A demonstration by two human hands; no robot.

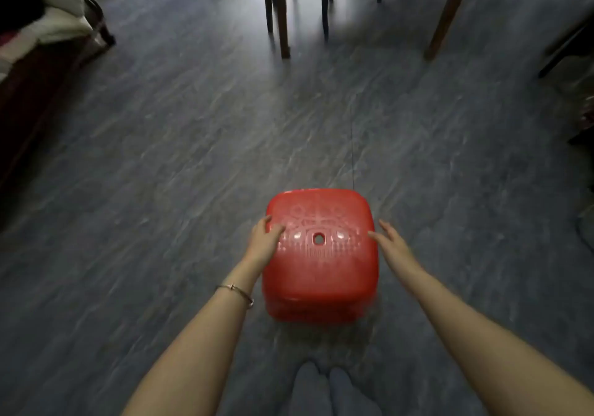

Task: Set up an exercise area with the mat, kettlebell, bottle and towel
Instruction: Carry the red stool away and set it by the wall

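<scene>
A red plastic stool with a small hole in its seat stands on the grey floor right in front of me. My left hand, with a thin bracelet on its wrist, grips the seat's left edge, thumb on top. My right hand lies flat against the seat's right edge with its fingers stretched out and apart. No mat, kettlebell, bottle or towel shows in the head view.
Dark chair legs and a lighter wooden table leg stand at the far end of the floor. A low piece of furniture piled with cloth fills the far left. My socked feet are just behind the stool.
</scene>
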